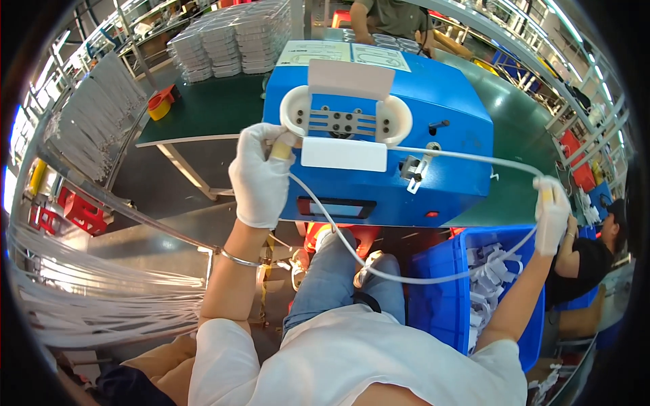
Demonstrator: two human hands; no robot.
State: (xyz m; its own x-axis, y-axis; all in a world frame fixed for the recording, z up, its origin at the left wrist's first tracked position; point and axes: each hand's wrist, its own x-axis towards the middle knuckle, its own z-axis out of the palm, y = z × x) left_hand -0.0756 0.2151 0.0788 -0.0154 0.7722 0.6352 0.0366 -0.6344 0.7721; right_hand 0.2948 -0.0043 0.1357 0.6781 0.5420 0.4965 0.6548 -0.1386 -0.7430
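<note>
A blue bench machine [433, 108] stands in front of me, with a metal fixture [342, 123] between two rounded white guides and white plates above and below. My left hand [261, 177], in a white glove with a yellowish finger cover, is closed in a pinch beside the left guide. A thin white tube [474, 157] runs from the right guide to my right hand [552, 215], similarly gloved and closed on it. From there the tube sags in a long loop across my lap and rises to my left hand. What lies between the left fingertips is mostly hidden.
A blue bin [440, 298] of white pieces stands at my right. Many white tubes [122, 291] hang over a metal rail at my left. Stacked clear trays [233, 44] and a yellow tape roll [159, 108] rest on the green table [203, 108]. Other people sit across and at far right.
</note>
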